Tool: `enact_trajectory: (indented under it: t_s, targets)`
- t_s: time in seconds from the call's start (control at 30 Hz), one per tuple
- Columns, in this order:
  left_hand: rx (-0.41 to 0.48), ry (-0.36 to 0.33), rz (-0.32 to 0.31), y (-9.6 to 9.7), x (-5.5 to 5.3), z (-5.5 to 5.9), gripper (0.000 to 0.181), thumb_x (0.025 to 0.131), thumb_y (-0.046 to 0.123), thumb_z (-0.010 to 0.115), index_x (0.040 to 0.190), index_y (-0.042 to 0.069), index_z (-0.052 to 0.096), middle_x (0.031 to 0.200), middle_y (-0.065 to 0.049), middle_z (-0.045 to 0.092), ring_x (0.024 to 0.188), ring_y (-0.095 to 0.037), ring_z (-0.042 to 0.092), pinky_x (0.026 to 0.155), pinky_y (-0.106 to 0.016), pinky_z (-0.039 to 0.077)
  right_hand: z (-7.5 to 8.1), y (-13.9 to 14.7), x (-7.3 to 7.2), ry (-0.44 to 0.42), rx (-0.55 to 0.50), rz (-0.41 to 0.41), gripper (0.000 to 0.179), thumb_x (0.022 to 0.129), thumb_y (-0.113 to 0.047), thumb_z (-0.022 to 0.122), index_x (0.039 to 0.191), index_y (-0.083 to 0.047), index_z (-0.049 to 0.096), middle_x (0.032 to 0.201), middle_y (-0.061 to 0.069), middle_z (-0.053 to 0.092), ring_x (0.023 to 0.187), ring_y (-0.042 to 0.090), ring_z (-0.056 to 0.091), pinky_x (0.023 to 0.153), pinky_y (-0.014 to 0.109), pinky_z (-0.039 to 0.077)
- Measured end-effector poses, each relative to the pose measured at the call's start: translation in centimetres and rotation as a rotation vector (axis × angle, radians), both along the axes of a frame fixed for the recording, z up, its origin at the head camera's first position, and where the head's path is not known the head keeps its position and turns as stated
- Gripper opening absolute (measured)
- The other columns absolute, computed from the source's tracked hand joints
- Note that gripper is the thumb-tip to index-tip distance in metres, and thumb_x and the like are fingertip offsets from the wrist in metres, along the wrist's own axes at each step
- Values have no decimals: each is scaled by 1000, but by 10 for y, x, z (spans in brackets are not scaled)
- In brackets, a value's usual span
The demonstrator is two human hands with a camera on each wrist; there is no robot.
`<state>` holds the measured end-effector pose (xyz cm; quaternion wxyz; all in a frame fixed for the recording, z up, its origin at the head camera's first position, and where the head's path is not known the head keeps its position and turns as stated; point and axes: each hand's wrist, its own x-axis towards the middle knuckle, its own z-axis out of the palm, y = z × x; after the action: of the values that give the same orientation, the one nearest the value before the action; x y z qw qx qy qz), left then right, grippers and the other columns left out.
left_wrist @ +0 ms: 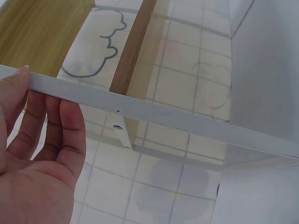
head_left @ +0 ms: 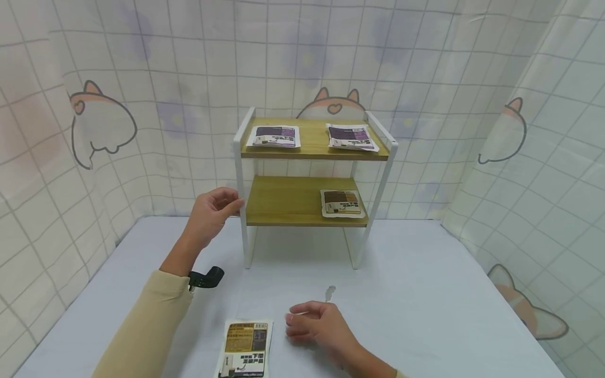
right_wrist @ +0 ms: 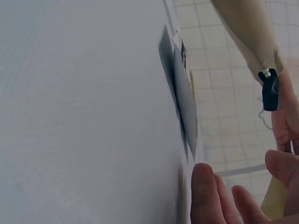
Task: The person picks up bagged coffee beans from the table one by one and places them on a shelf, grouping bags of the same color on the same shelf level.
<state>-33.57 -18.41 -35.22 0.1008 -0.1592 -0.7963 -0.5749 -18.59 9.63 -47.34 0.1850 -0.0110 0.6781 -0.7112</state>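
Observation:
My left hand (head_left: 210, 218) pinches the white front left post (head_left: 240, 176) of a two-tier rack with wooden shelves. In the left wrist view the thumb lies on one side of that post (left_wrist: 177, 122) and the fingers curl behind it. A flat brown-and-white printed packet (head_left: 246, 350) lies on the table close to me. Just right of the packet, my right hand (head_left: 323, 331) hovers low over the table with loosely bent fingers and holds nothing. The right wrist view shows the packet (right_wrist: 188, 105) edge-on beyond the fingertips.
Purple-and-white packets lie at the left (head_left: 276, 136) and right (head_left: 352, 137) of the top shelf (head_left: 313, 137). One brown packet (head_left: 342, 203) rests at the right of the lower shelf (head_left: 283, 202). A grid-patterned curtain (head_left: 189, 79) surrounds the white table (head_left: 416, 294).

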Motion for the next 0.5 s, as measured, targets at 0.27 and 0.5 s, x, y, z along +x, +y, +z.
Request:
enact_trajectory:
  t_s: [0.27,0.5]
  targets:
    - [4,12,-24,-3,0,0,31,99,27,70,118,3,69,113,-12,69,99,-16,69,87,-19,58,3,-8,10,-71,-11,23,38,88,-17,81,116,5,68,108,19,77,85,22,78,77,37,64]
    - [-11,30,-33,-4,-2,0,30,99,28,70,117,5,69,114,-14,70,99,-17,69,87,-19,58,5,-12,15,-95,45,41,39,88,-19,81,118,3,69,105,19,78,85,24,78,77,38,64]
